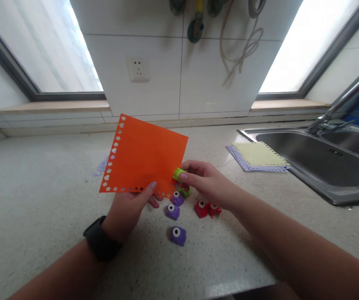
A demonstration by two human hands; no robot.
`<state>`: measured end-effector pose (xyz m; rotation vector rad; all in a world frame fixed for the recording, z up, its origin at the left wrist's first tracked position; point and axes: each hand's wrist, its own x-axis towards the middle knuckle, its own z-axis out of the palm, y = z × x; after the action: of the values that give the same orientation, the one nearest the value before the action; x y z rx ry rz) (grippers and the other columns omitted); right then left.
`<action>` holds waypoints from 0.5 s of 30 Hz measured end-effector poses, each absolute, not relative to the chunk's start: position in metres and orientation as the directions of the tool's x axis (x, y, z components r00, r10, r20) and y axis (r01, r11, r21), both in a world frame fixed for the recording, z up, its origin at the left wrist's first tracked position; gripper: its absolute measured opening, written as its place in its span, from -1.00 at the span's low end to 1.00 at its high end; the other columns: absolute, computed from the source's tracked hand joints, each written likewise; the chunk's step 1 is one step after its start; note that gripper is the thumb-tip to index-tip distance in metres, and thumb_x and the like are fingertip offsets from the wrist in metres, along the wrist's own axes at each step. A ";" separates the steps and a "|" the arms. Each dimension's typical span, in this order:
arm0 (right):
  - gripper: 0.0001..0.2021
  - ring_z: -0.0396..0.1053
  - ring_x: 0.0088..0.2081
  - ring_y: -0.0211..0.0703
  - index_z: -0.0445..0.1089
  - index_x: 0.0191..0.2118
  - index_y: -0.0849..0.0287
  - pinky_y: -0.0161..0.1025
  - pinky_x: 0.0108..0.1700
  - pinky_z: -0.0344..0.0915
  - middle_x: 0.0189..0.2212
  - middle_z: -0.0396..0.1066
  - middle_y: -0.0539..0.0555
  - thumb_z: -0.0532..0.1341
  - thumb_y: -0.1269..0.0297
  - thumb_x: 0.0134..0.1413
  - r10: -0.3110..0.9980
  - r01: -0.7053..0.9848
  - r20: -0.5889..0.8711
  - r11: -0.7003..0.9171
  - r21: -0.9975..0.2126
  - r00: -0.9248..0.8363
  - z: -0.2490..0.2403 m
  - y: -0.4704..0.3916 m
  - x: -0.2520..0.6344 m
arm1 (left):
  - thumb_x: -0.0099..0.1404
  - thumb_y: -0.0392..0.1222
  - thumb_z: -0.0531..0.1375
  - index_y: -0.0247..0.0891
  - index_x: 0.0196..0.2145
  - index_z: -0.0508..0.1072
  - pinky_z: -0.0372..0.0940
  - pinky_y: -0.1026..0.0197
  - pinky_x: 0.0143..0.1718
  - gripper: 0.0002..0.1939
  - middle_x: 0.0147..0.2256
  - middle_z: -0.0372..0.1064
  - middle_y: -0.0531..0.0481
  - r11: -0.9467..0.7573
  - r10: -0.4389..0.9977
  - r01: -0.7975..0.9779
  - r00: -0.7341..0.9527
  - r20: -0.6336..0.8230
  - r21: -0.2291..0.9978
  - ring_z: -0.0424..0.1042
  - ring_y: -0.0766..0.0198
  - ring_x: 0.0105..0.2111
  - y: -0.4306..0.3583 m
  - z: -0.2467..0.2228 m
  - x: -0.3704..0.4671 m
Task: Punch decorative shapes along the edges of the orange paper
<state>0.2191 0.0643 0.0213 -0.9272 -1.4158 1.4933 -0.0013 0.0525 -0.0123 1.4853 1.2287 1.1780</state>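
Note:
An orange sheet of paper (148, 154) is tilted up above the counter, with small shapes punched along its left and bottom edges. My left hand (135, 202) pinches the bottom edge, thumb in front and fingers behind. At the sheet's lower right edge, my right hand (202, 179) grips a lime-green craft punch (178, 175) between thumb and fingers. Below lie purple craft punches (178, 236) with white buttons, two red craft punches (201, 209) and another green punch (184, 192), partly hidden by the sheet and my right hand.
Punched yellow paper (260, 153) lies over lilac sheets (243, 164) on the counter (57, 208), beside a steel sink (317, 166) with a faucet (338, 100). Purple scraps (101, 167) are left of the orange sheet. A tiled wall with a socket (137, 69) stands behind.

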 end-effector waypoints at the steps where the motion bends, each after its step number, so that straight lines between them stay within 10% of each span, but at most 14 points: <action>1: -0.76 0.35 -0.41 -0.27 0.54 -0.22 0.18 -0.27 -0.33 0.30 -0.41 0.45 0.01 0.41 0.12 0.12 0.932 -0.079 0.028 0.000 -0.997 -0.360 0.020 0.064 0.219 | 0.31 -0.09 0.25 -0.21 -0.58 0.48 0.48 0.21 -0.37 -0.68 -0.59 0.52 0.02 -0.146 0.988 0.166 0.068 0.137 0.975 0.54 0.23 -0.52 0.053 -0.013 -0.001; 15: -0.73 0.32 -0.45 -0.25 0.55 -0.34 0.18 -0.28 -0.39 0.28 -0.49 0.40 0.00 0.40 0.05 0.12 0.903 -0.006 -0.024 -0.030 -1.000 -0.428 0.018 0.064 0.218 | 0.28 -0.08 0.28 -0.23 -0.37 0.51 0.50 0.21 -0.49 -0.83 -0.53 0.59 0.01 -0.100 0.990 0.124 0.115 0.086 0.987 0.57 0.20 -0.58 0.052 -0.006 0.002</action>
<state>0.2181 0.0639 0.0181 -0.9775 -1.5042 1.5554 0.0017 0.0523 -0.0057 1.4233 1.1747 1.1305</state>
